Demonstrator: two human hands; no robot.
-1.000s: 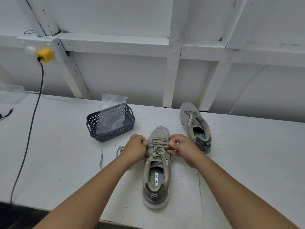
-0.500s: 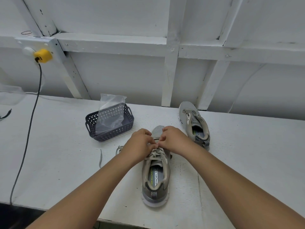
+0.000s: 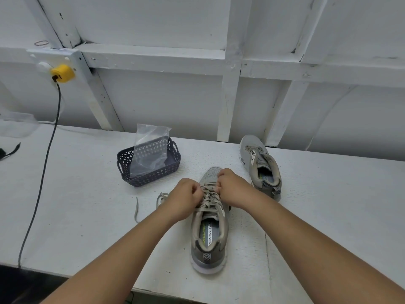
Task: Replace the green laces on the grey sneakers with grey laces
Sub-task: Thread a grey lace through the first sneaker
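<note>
Two hands at the far rows of lacing — one to each side of the near sneaker.

Lies lengthwise on the bench (image 3: 87,205), the near sneaker (image 3: 209,235): heel toward the near edge, toe pointing away, so the lace (image 3: 208,197) rows run crosswise between the hands. Left hand (image 3: 186,197) on the left of the tongue, fingers curled and seemingly pinching lace; right hand (image 3: 233,187) on the right and slightly farther, toward the toe, curled onto a strand as well. Equally near, both of them — likely a pull outward, each to its own side. Trails off to the left, a loose lace end (image 3: 140,208), flat on the bench. Stands farther right, the second sneaker (image 3: 259,165), apparently unlaced. Sits far left, the dark basket (image 3: 151,175), holding a clear plastic bag (image 3: 151,150).
</note>
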